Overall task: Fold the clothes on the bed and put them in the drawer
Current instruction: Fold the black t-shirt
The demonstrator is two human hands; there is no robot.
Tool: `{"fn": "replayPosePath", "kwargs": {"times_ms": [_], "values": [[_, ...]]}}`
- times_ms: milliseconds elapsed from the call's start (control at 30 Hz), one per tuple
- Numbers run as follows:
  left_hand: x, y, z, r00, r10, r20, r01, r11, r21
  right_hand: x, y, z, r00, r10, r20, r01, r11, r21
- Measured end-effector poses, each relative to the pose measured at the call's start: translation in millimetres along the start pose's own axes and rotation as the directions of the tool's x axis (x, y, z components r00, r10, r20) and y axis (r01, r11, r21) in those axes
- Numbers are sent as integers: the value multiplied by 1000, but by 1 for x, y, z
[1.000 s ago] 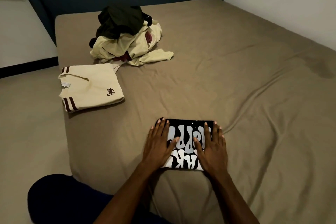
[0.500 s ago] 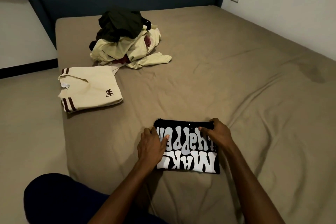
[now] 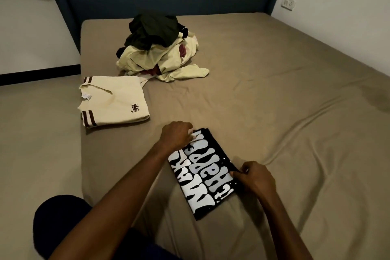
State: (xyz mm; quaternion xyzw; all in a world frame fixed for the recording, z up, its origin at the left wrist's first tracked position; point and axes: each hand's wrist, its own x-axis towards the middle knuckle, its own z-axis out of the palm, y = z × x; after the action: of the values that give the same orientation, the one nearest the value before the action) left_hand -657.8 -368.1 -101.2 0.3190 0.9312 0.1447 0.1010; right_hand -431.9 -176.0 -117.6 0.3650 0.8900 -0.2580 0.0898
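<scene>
- Here, a folded black T-shirt [image 3: 202, 172] lies flat on the near part of the bed [image 3: 274, 95], turned at an angle so its long side runs from far-left to near-right; large white and grey bubble lettering covers its upper face
- the left hand [image 3: 176, 136] grasps the shirt's far-left corner, fingers curled over the edge; the right hand [image 3: 254, 177] pinches the right edge near the middle, thumb on top
- a folded cream shirt [image 3: 115, 100] with dark brown stripes and a small dark emblem lies by the bed's left edge, well apart from the black one
- a loose pile of clothes [image 3: 158, 48] sits farther up the bed, dark green on top, pale yellow and a bit of maroon beneath; it just touches the cream shirt's far corner
</scene>
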Motion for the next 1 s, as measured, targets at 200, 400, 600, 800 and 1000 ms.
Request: {"fn": "replayPosePath", "kwargs": {"times_ms": [200, 400, 600, 800, 1000], "values": [[-91, 12, 52, 799, -470, -375, 358, 873, -332, 25, -31, 0, 954, -299, -25, 298, 939, 174], [-124, 23, 79, 790, -601, -123, 472, 724, -503, 52, -45, 5, 901, -326, 284, 150, 851, 503], [-123, 25, 78, 764, -645, 39, 437, 471, -766, 58, -50, 8, 873, -317, 371, -118, 602, 790], [-123, 29, 82, 842, -518, 154, 188, 15, -982, 61, -38, 19, 839, -394, 375, -185, 441, 878], [-115, 19, 50, 894, -447, -2, 1, 7, -1000, 64, -56, 24, 802, -517, 301, -202, 239, 950]]}}
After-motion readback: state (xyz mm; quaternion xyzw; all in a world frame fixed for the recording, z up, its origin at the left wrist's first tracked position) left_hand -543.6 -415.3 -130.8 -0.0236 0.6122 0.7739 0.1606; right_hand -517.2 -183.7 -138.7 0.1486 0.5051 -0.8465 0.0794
